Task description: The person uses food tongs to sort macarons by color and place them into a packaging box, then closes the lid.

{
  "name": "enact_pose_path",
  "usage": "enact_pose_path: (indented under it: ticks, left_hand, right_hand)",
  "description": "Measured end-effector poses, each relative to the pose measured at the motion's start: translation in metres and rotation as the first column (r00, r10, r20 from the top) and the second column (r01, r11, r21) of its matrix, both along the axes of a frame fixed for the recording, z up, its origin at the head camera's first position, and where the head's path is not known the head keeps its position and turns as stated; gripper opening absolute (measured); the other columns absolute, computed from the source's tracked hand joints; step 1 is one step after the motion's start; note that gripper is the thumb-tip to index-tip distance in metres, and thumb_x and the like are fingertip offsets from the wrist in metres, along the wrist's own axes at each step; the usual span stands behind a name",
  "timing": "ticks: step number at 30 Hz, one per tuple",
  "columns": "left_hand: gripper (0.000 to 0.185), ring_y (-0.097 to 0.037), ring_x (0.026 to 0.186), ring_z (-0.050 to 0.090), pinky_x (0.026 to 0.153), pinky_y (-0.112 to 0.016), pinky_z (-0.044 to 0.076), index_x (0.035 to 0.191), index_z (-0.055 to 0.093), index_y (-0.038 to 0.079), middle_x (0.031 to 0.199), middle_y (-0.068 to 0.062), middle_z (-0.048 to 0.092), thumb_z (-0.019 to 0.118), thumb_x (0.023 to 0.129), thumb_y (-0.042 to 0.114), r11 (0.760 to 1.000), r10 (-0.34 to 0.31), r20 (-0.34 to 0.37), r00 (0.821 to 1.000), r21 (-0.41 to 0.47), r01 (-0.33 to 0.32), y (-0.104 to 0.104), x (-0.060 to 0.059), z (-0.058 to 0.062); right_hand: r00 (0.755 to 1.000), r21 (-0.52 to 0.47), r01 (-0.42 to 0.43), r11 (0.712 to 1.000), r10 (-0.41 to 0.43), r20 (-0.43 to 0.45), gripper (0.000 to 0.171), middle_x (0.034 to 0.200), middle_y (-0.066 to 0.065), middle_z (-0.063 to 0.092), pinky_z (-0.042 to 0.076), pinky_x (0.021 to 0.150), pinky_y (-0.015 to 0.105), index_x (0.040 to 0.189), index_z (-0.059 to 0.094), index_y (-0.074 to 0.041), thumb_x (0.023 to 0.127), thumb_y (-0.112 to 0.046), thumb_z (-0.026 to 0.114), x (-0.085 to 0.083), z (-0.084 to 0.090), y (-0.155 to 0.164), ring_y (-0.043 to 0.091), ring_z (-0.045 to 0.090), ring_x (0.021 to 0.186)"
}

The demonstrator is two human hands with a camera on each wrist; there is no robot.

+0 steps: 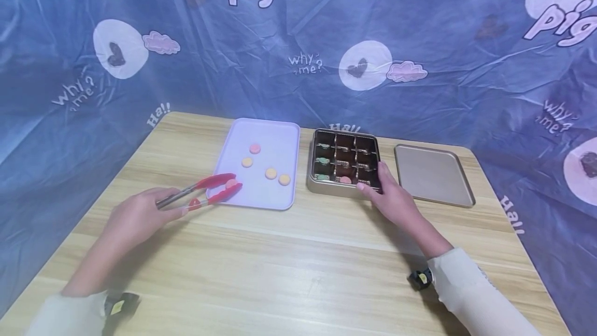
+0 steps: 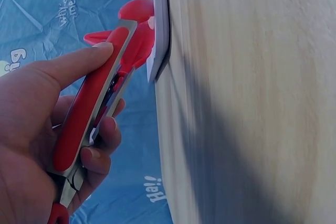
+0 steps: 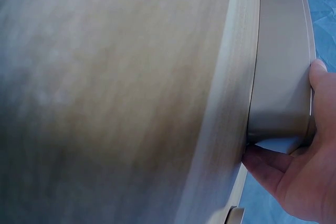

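1. Gripping red-tipped metal tongs (image 1: 200,191), the left hand (image 1: 135,217) curled round their handles; tips pinched a pink round piece (image 1: 231,183) over the lilac tray (image 1: 280,134).
2. Right hand (image 1: 394,198) clasped the divided metal tin's (image 1: 326,186) near corner; fingertips were partly hidden.

Wooden table (image 1: 298,268) — blue printed backdrop (image 1: 448,40) behind

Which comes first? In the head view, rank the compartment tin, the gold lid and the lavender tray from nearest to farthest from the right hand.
1. The compartment tin: the right hand grips its near right corner, so they touch.
2. The gold lid: flat on the table just right of the tin, apart from the hand.
3. The lavender tray: beyond the tin's left side, farthest.
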State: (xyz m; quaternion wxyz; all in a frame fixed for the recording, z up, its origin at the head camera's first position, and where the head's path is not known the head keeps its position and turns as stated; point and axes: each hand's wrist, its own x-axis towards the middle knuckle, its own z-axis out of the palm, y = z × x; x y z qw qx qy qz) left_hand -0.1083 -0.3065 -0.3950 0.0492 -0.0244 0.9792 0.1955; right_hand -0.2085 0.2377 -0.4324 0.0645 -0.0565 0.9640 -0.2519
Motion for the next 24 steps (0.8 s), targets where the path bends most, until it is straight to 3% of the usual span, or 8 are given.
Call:
enact_pose_path:
  ticks: [13, 24]
  left_hand:
    - [0.078, -0.047, 0.124, 0.056, 0.091, -0.065, 0.046, 0.143, 0.059, 0.016, 0.14, -0.022, 0.059, 0.07, 0.083, 0.066, 0.998, -0.018, 0.003, 1.0, 0.052, 0.018, 0.024, -0.021, -0.008]
    - [0.075, -0.048, 0.125, 0.055, 0.094, -0.066, 0.045, 0.143, 0.058, 0.016, 0.139, -0.021, 0.06, 0.07, 0.085, 0.06, 0.999, -0.035, -0.012, 0.999, 0.037, 0.035, 0.022, -0.016, -0.002]
  right_hand:
    - [1.0, -0.007, -0.003, 1.0, 0.003, 0.002, 0.102, 0.169, 0.01, -0.005, 0.016, 0.119, 0.065, 0.161, -0.009, -0.016, 0.094, -0.074, 0.042, 0.0, -0.001, 0.0, 0.048, 0.014, 0.151]
    - [1.0, -0.006, 0.004, 1.0, -0.004, 0.004, 0.101, 0.169, 0.01, -0.006, 0.016, 0.119, 0.065, 0.161, -0.009, -0.016, 0.095, -0.072, 0.043, -0.001, -0.001, 0.001, 0.048, 0.013, 0.151]
